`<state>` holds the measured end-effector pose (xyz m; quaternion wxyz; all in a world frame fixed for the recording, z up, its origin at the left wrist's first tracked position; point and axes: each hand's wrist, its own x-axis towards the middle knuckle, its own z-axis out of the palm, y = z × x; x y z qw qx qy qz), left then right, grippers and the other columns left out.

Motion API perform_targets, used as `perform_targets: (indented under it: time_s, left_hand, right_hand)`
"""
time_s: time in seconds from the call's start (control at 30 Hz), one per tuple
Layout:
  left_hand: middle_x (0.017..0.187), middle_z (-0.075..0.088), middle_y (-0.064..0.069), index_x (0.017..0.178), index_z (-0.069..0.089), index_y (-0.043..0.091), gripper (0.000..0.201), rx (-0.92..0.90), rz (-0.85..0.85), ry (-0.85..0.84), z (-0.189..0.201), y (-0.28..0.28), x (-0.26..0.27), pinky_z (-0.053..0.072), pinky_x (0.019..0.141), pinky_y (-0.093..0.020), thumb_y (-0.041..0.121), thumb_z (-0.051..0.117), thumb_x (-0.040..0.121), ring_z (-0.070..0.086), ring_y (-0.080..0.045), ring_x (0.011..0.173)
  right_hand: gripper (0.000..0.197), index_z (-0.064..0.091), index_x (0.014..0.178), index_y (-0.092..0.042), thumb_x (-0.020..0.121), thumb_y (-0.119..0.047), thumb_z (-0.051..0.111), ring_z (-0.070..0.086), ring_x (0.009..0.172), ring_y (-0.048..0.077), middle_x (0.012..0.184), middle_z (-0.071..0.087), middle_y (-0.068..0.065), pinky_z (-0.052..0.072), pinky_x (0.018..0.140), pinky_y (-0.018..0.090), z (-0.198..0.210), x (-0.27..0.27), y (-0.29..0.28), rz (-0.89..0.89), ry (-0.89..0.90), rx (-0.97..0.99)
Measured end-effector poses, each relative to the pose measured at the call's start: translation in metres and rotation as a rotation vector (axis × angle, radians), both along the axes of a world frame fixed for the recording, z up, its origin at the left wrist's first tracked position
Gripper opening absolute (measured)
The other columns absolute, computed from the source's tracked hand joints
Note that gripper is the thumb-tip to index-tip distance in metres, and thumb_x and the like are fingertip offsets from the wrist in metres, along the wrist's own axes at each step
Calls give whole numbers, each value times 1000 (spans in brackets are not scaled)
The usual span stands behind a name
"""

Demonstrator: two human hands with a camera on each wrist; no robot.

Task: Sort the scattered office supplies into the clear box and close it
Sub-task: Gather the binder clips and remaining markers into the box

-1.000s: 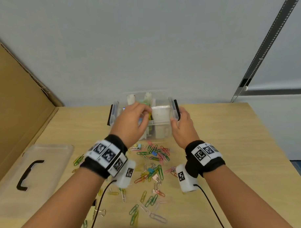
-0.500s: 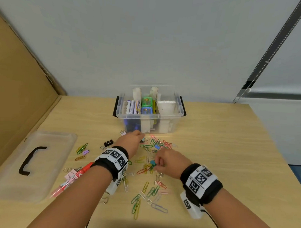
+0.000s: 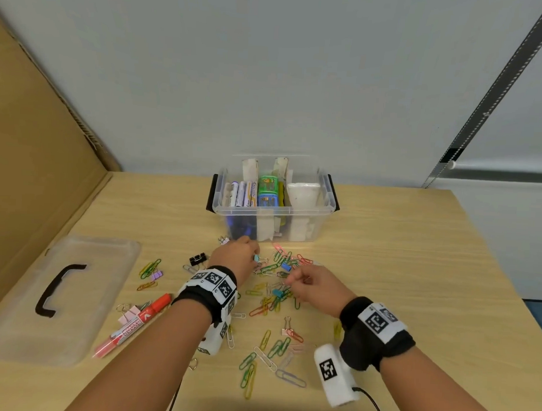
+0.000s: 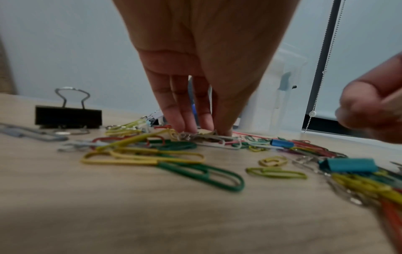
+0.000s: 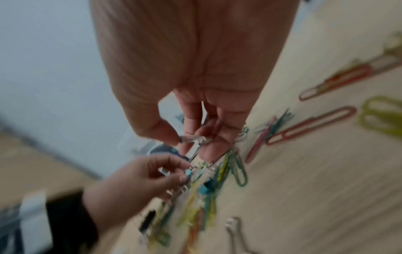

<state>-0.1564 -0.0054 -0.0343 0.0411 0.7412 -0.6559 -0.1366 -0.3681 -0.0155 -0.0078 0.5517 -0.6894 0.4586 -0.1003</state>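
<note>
From the head view, the clear box [image 3: 274, 205] is seen open near the wall, and its lid [image 3: 57, 296] lies well to the left of it. In front of the box the left hand [image 3: 235, 259] and right hand [image 3: 314, 286] are lowered into the scattered paper clips [image 3: 272, 297]; bare table [image 3: 415, 272] is left to the right of the box.

From the left wrist view, the left fingertips [image 4: 185, 126] are pressed onto a silver clip [image 4: 202, 136]; whether it is gripped cannot be told. A black binder clip [image 4: 68, 116] stands nearby.

From the right wrist view, a clear clip [image 5: 193, 139] is pinched by the right hand.
</note>
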Motion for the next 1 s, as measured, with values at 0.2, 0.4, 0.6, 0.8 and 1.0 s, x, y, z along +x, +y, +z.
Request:
perform_targets:
  time_s: [0.2,0.4,0.6,0.8,1.0]
  left_hand:
    - [110,55,4,103,58,23,20,-71,47,47,-1,3,-1,48,84,-33,28,64,86,53,-18,103]
    - [82,58,3,77,55,17,18,-199,195,350,2,11,1,42,67,-23,17,72,79,56,-17,81]
    - [84,57,1,107,59,16,20,-184,361,871,9,24,19,54,82,-36,5,57,90,63,-23,84]
    - [79,61,-6,79,57,10,21,-111,497,1068,15,32,25,52,68,-27,3,45,94,61,-19,74]
    - [82,57,-11,83,57,6,28,-55,435,714,14,19,17,38,74,-34,16,34,96,50,-26,80]
  right_hand:
    - [24,50,74,-8,91,-5,33,44,56,18,69,48,7,38,54,27,6,9,-22,-269,-353,390]
    - [22,55,113,-19,92,-17,50,56,84,19,96,60,3,45,77,31,-9,30,-44,303,425,-499]
    - [15,56,105,-16,92,-13,48,56,98,27,110,54,8,47,87,36,-17,38,-54,401,529,-565]
    - [12,53,103,-12,91,-14,51,56,92,25,109,50,7,46,82,34,-24,30,-52,272,466,-523]
    - [11,55,101,-11,91,-15,52,53,83,20,104,50,6,45,76,29,-23,22,-46,234,431,-540]
